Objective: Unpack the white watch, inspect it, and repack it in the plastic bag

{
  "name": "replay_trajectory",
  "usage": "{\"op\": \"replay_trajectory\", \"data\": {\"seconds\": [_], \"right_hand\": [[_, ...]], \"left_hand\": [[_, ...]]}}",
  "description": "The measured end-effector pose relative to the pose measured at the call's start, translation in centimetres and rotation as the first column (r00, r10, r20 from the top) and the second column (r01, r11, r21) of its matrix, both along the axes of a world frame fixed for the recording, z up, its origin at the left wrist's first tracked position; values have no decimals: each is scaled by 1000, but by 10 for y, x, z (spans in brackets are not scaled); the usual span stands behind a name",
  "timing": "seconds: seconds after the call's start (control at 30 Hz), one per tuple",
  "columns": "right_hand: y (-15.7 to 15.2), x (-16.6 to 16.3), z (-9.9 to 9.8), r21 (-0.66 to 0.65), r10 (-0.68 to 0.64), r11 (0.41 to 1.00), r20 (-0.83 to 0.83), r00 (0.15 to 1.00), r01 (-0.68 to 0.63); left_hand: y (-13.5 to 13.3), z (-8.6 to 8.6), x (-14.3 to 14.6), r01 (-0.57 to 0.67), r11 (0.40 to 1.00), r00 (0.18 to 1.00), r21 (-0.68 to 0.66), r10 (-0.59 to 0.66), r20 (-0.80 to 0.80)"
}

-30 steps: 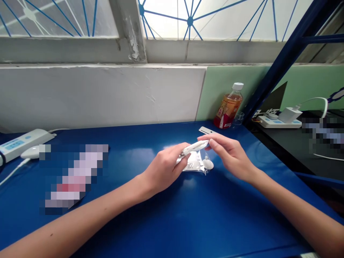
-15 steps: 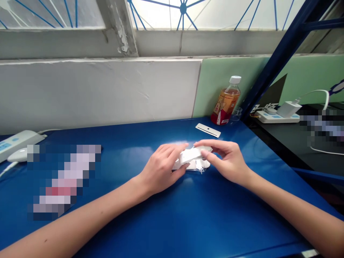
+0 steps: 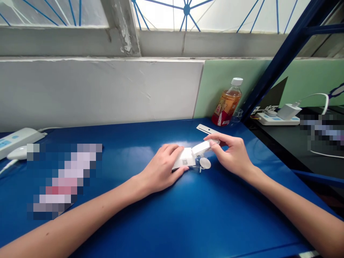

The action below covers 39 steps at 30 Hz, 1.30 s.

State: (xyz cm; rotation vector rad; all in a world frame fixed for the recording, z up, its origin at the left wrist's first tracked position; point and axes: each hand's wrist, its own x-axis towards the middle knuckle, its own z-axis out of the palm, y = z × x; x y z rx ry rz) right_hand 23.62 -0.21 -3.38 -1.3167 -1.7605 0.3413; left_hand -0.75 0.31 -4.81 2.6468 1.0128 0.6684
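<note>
Fingers and thumb of my left hand (image 3: 165,168) close around a white flat piece with a QR code (image 3: 185,158), low over the blue table (image 3: 172,218). My right hand (image 3: 232,150) pinches a small white box-like piece (image 3: 202,147) between thumb and fingers, tilted up to the right. Its left end meets or overlaps the flat piece's upper right corner; I cannot tell if they are joined. Beside them is a white round disc (image 3: 205,163) with some clear plastic (image 3: 198,167) around it. My fingers hide parts of both white pieces.
A white slotted card (image 3: 205,129) lies behind my right hand. A drink bottle (image 3: 227,102) stands against the wall by the blue post (image 3: 279,53). A power strip (image 3: 20,140) and a blurred-out object (image 3: 67,175) lie left. Another power strip (image 3: 278,119) sits beyond the post.
My right hand has moved slightly up and right with the small white piece. The QR code and the round disc have come into sight. My left hand stays nearly in place.
</note>
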Motion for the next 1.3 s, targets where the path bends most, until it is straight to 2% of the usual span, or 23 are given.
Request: {"op": "replay_trajectory", "data": {"seconds": [0.17,0.3,0.5,0.67,0.8,1.0,1.07,1.13,1.2,1.3], "right_hand": [[3,5,4,-59,-47,997,-12,999,47],[5,7,6,-113,-75,991,-14,997,73],[5,3,0,-240,102,966,8,995,-97],[5,2,-4,-294,156,947,69,985,-129],[5,4,-4,-364,186,917,24,982,-164],[5,0,-6,-460,221,848,-141,965,-261],[3,-1,-6,-455,253,853,-68,965,-256],[2,-2,-5,-402,270,895,141,953,-194],[1,0,-2,-330,270,932,356,895,-149],[2,7,2,-266,284,949,480,830,-171]], "left_hand": [[0,-3,0,-48,995,999,86,49,-9],[0,-4,-1,-90,991,996,97,89,16],[1,-6,-1,-68,992,998,107,67,13],[2,-6,-1,-70,993,998,100,70,-1],[2,-6,-1,-87,991,996,103,87,5],[1,-4,-1,-63,995,998,73,63,4],[1,-4,-1,-49,997,999,58,49,0],[1,-4,-1,-42,998,999,42,42,-7],[1,-4,-1,-41,999,999,26,41,-18],[1,-4,-2,-46,999,998,7,46,-32]]}}
